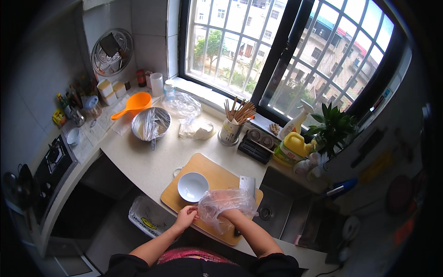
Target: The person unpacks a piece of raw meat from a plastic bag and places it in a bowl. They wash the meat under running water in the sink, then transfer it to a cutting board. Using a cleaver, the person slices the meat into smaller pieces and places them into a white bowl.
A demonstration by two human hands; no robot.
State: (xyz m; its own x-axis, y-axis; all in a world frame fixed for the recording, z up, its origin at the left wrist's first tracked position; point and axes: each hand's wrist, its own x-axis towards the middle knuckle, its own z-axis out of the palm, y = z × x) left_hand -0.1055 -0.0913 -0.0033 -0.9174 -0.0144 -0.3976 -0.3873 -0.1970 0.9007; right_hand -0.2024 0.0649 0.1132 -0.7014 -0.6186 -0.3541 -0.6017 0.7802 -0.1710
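Observation:
A clear plastic bag point(213, 203) is spread over the right part of a wooden cutting board point(196, 164). My right hand point(230, 207) is inside it up to the wrist, its fingers blurred by the film. At the bag's left edge, my left hand point(187, 218) is closed, fingertips pinching the plastic. A white bowl point(193, 186) stands on the board just beyond my left hand, with nothing visible in it. Partly under the bag lies a cleaver point(248, 183); its blade shows beyond the bag and a dark handle near the board's front edge.
A sink point(279, 194) is right of the board. Farther back are a film-covered metal bowl point(151, 124), an orange strainer point(137, 102), a chopstick holder point(230, 131) and a yellow jug point(293, 147). A stove point(53, 159) is at the left, a lined bin point(145, 217) below the counter.

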